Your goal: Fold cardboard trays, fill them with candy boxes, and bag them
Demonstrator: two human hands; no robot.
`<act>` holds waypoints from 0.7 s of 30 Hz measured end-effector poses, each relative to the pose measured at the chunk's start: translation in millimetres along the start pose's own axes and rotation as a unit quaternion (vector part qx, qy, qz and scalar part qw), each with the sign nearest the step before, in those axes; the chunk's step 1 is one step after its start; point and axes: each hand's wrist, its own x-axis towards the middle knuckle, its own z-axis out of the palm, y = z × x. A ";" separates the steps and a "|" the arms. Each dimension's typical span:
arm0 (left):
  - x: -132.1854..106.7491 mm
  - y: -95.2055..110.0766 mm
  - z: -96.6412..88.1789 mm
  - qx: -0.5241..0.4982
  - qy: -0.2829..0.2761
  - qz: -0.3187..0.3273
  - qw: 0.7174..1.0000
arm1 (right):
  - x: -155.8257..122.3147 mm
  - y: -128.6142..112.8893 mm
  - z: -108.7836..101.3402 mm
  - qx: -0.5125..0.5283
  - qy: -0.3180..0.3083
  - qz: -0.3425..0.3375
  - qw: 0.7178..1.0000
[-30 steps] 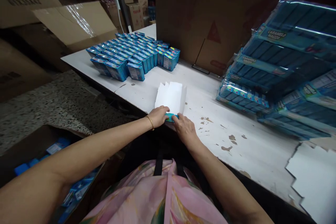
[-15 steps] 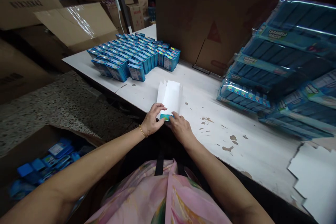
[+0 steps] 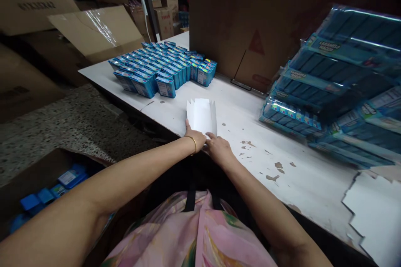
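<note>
A white card tray (image 3: 202, 116) with low folded sides lies on the table, its long axis pointing away from me. My left hand (image 3: 196, 138), with a gold bangle on the wrist, grips its near left corner, with fingers running up the left side. My right hand (image 3: 219, 149) presses on the near end, and its fingertips touch the card. My hands cover that end, so anything there is hidden. Several blue boxes (image 3: 165, 86) stand in tight rows just beyond and to the left of the tray.
The white table (image 3: 282, 200) has peeling patches. Shrink-wrapped blue packs (image 3: 341, 79) are stacked at the right, and a tall cardboard carton (image 3: 250, 29) stands behind the table. Low left, an open carton (image 3: 59, 183) holds blue packets. White card sheets (image 3: 372, 212) lie at the lower right.
The small blue box at the tray's near end no longer shows. My left hand has moved forward and right onto the tray's corner, and the tray's sides look more upright.
</note>
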 end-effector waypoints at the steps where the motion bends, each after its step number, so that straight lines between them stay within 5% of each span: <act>1: 1.4 1.2 -2.8 0.021 -0.028 -0.011 0.999 | -3.9 6.1 -3.4 0.017 0.027 0.000 0.999; 5: 4.2 4.9 -2.7 0.062 -0.063 0.000 0.996 | -10.4 29.5 -6.5 0.091 0.114 0.012 0.989; 11: 11.4 4.4 14.1 -0.088 0.018 0.037 0.995 | 1.7 39.2 -2.4 0.122 0.144 -0.022 0.982; 17: -8.1 9.6 4.2 0.023 -0.011 0.033 0.999 | -4.3 34.6 -18.2 0.117 0.198 -0.047 0.972; 21: -12.4 22.4 -4.6 0.033 -0.026 0.042 0.998 | -5.2 36.1 -9.6 0.160 0.219 -0.036 0.962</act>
